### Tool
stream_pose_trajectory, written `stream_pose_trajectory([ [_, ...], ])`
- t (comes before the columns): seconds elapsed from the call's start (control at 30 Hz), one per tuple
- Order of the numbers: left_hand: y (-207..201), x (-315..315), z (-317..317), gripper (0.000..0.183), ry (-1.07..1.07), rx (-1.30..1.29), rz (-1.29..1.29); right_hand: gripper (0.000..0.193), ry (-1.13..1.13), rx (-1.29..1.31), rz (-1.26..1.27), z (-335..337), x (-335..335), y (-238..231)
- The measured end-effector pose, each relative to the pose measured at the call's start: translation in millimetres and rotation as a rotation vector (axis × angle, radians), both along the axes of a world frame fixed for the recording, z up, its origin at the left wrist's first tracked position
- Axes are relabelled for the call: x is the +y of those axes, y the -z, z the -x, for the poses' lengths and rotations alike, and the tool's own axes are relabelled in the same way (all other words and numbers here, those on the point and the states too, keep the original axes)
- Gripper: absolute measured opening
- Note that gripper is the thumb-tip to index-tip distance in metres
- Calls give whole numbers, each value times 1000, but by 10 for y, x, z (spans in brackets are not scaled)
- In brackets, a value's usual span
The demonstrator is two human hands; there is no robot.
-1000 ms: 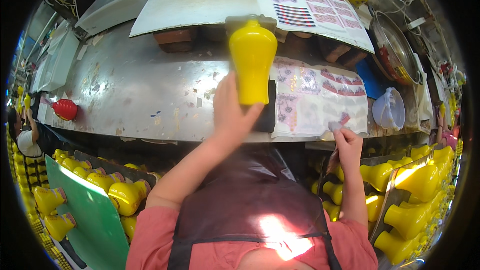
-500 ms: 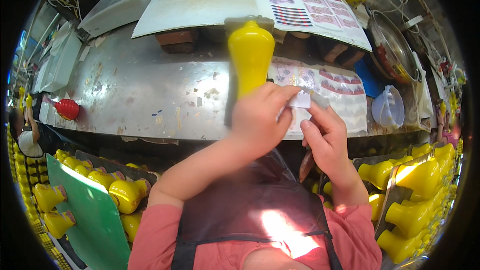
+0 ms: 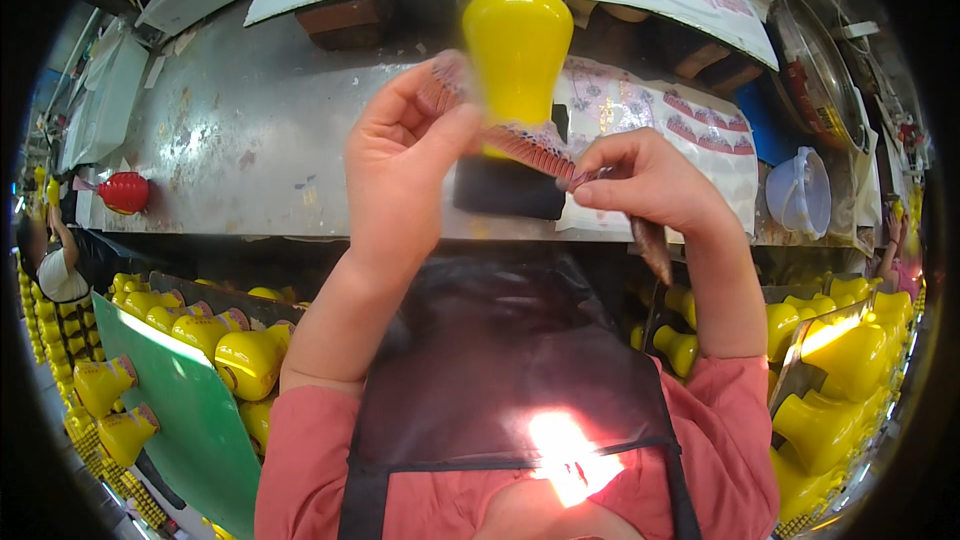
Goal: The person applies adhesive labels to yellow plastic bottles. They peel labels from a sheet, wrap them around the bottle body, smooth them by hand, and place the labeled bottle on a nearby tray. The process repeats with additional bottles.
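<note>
A curved strip of patterned decal (image 3: pixel 527 150), pink with dark blue dots along one edge, stretches across the base of a glossy yellow vase (image 3: pixel 517 50). The vase lies with its narrow knob end pointing away from me. One end of the strip is pinched by my left hand (image 3: pixel 398 170), close to the vase's left side. Its other end is between the thumb and fingers of my right hand (image 3: pixel 650 180), right of the base. A brown, pointed tool (image 3: pixel 652 250) sticks out below my right palm. Whether the strip touches the vase is hard to tell.
Wet decal sheets (image 3: pixel 715 145) lie on the metal table (image 3: pixel 240 170), right of the vase. A black block (image 3: pixel 510 190) sits beneath it. A white bucket (image 3: pixel 798 195) stands right, a red object (image 3: pixel 125 192) left. Racked yellow vases (image 3: pixel 250 360) flank me; a green board (image 3: pixel 180 400) is left.
My hands were close together over a small white piece; now they are apart with the decal strip spread between them. My left hand moved left, uncovering the vase's base. The view has shifted.
</note>
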State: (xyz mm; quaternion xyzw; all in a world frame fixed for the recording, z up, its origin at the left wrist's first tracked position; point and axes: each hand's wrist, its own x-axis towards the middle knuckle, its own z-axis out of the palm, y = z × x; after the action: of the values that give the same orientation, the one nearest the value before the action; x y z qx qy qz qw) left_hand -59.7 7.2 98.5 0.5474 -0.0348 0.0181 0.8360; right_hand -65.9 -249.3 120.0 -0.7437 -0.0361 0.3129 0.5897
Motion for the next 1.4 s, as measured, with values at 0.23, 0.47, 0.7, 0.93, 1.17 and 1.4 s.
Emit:
stream_pose_trajectory([
  [0.23, 643, 23, -52, 35, -109, 282, 107, 28, 30, -2, 252, -255, -93, 45],
  [0.47, 854, 19, -40, 49, -30, 341, -2, 22, 61, 21, 406, -349, -123, 168],
  [0.7, 960, 152, -235, 54, -192, -64, -825, 45, 147, -543, 898, -304, 122, 311],
  [0.93, 849, -127, -380, 65, 58, -315, -805, 74, 322, -433, 463, -300, 420, 252],
  [1.17, 816, -112, -247, 85, 81, -343, -1007, 93, 297, -317, 308, -322, 422, 357],
  [1.4, 856, -117, -258, 96, 132, -359, -964, 97, 344, -414, 398, -273, 485, 399],
])
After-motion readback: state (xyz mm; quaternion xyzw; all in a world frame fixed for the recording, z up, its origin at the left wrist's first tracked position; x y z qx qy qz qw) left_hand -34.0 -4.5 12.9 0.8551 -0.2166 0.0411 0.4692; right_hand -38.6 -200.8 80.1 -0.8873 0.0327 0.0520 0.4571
